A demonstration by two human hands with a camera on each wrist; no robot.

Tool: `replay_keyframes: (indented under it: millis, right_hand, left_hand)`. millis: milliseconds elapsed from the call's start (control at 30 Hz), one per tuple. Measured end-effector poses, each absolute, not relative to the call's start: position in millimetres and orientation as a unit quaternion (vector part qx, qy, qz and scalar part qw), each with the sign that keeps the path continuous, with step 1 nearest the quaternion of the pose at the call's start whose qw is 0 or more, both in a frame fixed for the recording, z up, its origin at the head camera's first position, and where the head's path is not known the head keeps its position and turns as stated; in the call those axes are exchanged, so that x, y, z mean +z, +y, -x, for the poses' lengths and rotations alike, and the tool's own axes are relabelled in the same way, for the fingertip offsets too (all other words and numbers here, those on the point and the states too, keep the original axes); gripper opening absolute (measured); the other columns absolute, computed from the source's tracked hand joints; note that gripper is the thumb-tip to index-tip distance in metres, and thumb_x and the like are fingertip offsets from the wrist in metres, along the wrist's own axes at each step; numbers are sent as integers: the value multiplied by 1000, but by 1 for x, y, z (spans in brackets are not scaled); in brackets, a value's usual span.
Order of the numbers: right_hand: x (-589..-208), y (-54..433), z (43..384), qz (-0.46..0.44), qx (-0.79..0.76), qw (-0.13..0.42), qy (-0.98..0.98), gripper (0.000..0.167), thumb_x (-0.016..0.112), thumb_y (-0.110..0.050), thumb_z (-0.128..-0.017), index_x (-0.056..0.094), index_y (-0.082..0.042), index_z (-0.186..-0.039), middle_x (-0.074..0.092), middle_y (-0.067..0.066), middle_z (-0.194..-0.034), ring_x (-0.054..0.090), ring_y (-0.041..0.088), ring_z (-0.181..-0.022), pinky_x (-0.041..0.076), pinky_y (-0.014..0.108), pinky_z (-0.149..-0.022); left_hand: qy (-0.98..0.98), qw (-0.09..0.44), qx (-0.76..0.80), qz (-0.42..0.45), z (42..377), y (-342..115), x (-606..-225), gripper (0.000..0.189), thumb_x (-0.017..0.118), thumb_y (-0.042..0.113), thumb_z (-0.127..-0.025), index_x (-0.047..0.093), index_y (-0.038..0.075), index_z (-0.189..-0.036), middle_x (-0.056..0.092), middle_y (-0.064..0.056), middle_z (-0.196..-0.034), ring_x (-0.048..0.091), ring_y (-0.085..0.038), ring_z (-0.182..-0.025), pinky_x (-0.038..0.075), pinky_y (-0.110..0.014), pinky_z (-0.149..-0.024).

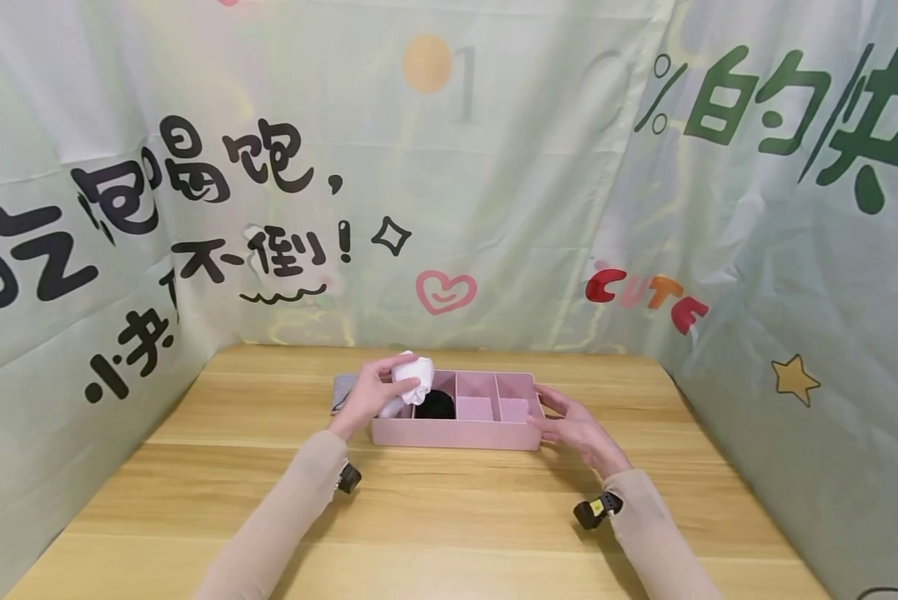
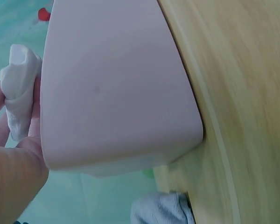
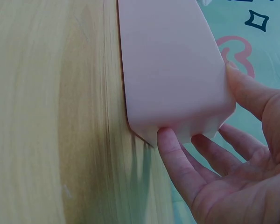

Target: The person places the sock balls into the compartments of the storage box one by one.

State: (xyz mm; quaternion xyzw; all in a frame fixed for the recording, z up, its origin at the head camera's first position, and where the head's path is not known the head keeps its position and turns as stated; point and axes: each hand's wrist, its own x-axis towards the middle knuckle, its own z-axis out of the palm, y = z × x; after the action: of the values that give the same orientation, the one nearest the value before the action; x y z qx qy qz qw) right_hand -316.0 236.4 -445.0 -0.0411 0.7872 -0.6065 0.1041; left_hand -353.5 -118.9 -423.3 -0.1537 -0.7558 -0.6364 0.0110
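In the head view my left hand [image 1: 373, 392] is over the left end of a pink divided box [image 1: 456, 433], holding a rolled white cloth [image 1: 416, 379] between thumb and fingers. The left wrist view shows the white cloth [image 2: 19, 88] just above the box's rim. Below that hand, something pale [image 1: 393, 408] lies in the leftmost compartment. Beside it, a rolled black cloth [image 1: 435, 405] fills another compartment. My right hand [image 1: 579, 429] holds the box's right end, the thumb at its top edge and the fingers [image 3: 175, 154] against the end wall.
A folded grey cloth [image 1: 342, 390] lies on the wooden table [image 1: 449, 517] behind the box's left end, partly hidden by the left hand. Two compartments [image 1: 477, 407] at the right show bare pink floors. Printed fabric sheets [image 1: 524, 208] surround the table's back and sides.
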Motion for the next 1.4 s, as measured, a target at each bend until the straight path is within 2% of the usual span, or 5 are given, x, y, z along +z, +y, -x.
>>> replay_keyframes:
  millis: [200, 467, 733, 1033, 1400]
  right_hand:
    - [-443, 235, 316, 48, -610, 104, 784, 75, 68, -11, -92, 27, -8, -155, 27, 25, -157, 50, 40, -129, 54, 39, -93]
    - [-444, 234, 316, 43, -600, 101, 792, 73, 67, -10, -93, 28, -9, -155, 26, 25, -157, 50, 40, -130, 55, 38, -93]
    - [-443, 235, 317, 48, -591, 97, 799, 72, 66, -11, -93, 28, -9, -155, 27, 25, -157, 58, 27, -118, 55, 39, -93]
    - [-444, 236, 314, 52, -600, 106, 791, 78, 71, -16, -91, 26, -8, -155, 26, 26, -157, 50, 40, -129, 54, 39, -94]
    - [-444, 238, 314, 51, -600, 101, 792, 79, 71, -18, -90, 27, -7, -155, 26, 26, -157, 59, 27, -117, 54, 40, -93]
  left_hand:
    - [-757, 33, -630, 168, 353, -108, -425, 47, 75, 3, -84, 62, -1, -129, 64, -28, -123, 68, -15, -90, 58, -24, -72]
    - [-761, 17, -622, 185, 352, -92, -427, 51, 73, -1, -84, 59, 0, -133, 60, -29, -128, 67, -30, -102, 58, -27, -78]
    - [-764, -10, -615, 195, 353, -82, -431, 54, 75, 6, -85, 58, 10, -137, 65, -23, -123, 68, -21, -98, 57, -27, -77]
    - [-771, -3, -599, 215, 354, -66, -435, 53, 78, 7, -82, 61, 8, -133, 69, -22, -114, 68, -19, -91, 57, -27, -74]
    - [-804, 4, -554, 216, 358, -44, -435, 51, 81, 12, -80, 66, 15, -129, 70, -11, -100, 59, -13, -77, 52, -23, -65]
